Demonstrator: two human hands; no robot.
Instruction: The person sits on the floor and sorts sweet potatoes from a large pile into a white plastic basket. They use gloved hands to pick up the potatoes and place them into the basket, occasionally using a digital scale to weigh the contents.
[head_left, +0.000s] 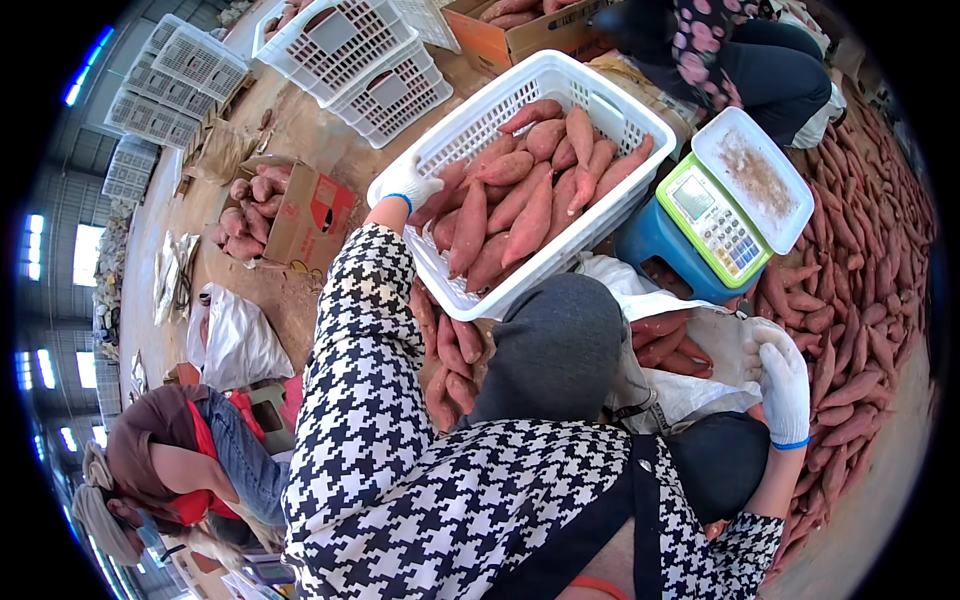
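A white plastic crate (504, 301) of red-skinned sweet potatoes (510, 168) stands before me. My left hand (409, 186), in a white knit glove with a blue cuff, lies at the crate's left rim, beside the sweet potatoes; whether it grips the rim is unclear. My right hand (780, 379), gloved likewise, is at the right edge of an opened white woven sack (694, 401), fingers curled at the sack's edge. Inside the sack lie more sweet potatoes (671, 346). A green digital scale (712, 214) with a dusty white tray (756, 176) rests on a blue plastic stool (637, 238).
A large heap of sweet potatoes (855, 360) covers the floor at right. Stacked crates (386, 97) and a cardboard box (315, 217) stand at left and ahead. One person (772, 71) sits at upper right, another (180, 457) bends at lower left. A white sack (244, 341) lies left.
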